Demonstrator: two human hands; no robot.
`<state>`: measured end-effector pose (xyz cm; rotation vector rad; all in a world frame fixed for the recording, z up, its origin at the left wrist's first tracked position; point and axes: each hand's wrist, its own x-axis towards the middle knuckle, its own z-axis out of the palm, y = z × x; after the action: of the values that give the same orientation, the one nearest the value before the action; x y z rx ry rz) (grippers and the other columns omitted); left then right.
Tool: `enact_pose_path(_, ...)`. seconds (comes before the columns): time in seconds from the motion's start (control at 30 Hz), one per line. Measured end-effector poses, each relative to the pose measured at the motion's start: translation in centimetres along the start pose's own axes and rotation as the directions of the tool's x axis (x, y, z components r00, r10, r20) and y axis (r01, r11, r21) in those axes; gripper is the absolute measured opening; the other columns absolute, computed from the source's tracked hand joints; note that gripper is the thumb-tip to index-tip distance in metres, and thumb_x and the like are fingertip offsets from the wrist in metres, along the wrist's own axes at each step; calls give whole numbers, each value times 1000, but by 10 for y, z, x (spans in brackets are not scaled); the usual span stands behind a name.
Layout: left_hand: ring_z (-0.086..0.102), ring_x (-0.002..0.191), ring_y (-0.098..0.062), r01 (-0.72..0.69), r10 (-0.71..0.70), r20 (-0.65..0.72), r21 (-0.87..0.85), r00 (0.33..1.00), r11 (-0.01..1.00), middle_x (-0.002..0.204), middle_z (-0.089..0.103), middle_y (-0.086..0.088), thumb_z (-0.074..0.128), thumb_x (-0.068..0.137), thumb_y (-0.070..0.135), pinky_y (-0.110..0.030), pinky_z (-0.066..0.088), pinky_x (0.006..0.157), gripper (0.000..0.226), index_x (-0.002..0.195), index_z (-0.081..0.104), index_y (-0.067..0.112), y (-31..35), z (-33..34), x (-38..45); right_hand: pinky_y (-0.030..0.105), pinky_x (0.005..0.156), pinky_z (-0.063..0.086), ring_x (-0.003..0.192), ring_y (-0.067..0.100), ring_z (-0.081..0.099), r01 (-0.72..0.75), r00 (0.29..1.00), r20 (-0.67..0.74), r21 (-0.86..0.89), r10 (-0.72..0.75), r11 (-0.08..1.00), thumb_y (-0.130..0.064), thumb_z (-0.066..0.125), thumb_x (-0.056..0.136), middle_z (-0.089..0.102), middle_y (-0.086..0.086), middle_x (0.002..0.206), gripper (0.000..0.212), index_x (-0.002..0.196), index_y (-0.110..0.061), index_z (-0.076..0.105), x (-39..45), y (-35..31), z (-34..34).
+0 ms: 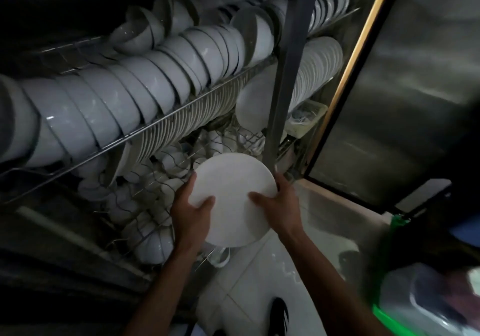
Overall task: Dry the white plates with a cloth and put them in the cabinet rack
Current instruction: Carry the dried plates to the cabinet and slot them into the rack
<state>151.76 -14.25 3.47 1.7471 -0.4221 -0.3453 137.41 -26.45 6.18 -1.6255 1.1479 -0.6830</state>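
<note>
Nearby, white plate [232, 198] gripped by both hands, dark post [288, 75] beside rack [181, 117]

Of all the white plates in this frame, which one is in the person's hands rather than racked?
The round white plate low in the centre, gripped at its edges by the left hand and right hand. The others stand in cabinet racks.

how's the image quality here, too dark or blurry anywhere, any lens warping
Head view: dim overall, the left and bottom edges nearly black; the white plate held by the left hand and right hand is the brightest, clearest thing. Head view: the green-edged items at lower right are smeared by blur. Head view: wide-angle bending curves the rack of bowls and the dark post.
</note>
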Motion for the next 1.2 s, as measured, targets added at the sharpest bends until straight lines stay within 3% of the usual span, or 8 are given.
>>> enact_pose_path(0.17,55,119,-18,63,-69,-97,-66,993,996,137,57,4,74,83,3,-35,49,95,65,140,56,27,15,20,21,23,63,58,88,5,71,18,989,138,173,-42,985,-24,88,69,74,-14,102,55,120,-34,69,46,-16,-10)
enact_pose_path(0.4,52,119,-11,97,-124,-232,-123,965,988,136,55,11,75,83,2,-29,45,91,65,141,56,25,23,50,28,44,85,59,107,15,63,21,948,301,249,-98,968,-23,83,75,66,-12,120,58,125,-41,59,92,-20,-15)
enact_pose_path(0.5,51,120,-10,98,-136,-291,-141,947,985,134,55,11,75,83,1,-27,44,93,64,141,57,20,26,60,32,45,93,54,118,20,57,51,921,365,236,-137,970,-19,81,78,58,-6,131,65,134,-37,51,106,-21,-15)
enact_pose_path(0.67,53,119,-12,114,-150,-336,-123,930,986,133,56,10,74,84,4,-17,43,84,61,140,57,22,25,66,45,54,104,47,129,21,49,54,920,361,275,-155,960,-11,78,80,50,-7,143,71,142,-33,48,125,-27,-4)
enact_pose_path(0.83,52,125,-14,109,-134,-315,-95,940,990,140,55,6,72,87,7,-33,45,103,57,137,59,31,20,71,79,55,101,49,125,19,52,10,941,315,346,-126,938,-4,75,78,56,-14,136,69,135,-39,56,143,-40,17)
enact_pose_path(0.97,43,134,-17,24,23,-261,176,965,984,149,44,-1,65,94,16,-33,39,109,47,138,57,29,20,82,108,54,104,48,128,20,51,3,959,258,398,-115,917,0,74,78,56,-12,137,70,135,-37,57,162,-49,26)
enact_pose_path(1.1,22,149,-28,-45,139,-145,514,980,857,162,26,-6,55,100,26,-44,23,119,40,139,56,29,30,103,126,51,98,53,123,18,54,38,975,184,426,-128,904,2,71,79,58,-22,127,69,129,-43,57,178,-59,34)
enact_pose_path(1.2,25,146,-25,-117,197,-63,617,978,779,158,34,1,44,98,37,-51,21,117,44,140,55,33,38,120,124,49,101,51,126,17,52,73,982,129,415,-138,907,1,70,79,57,-16,132,70,134,-40,55,189,-62,39)
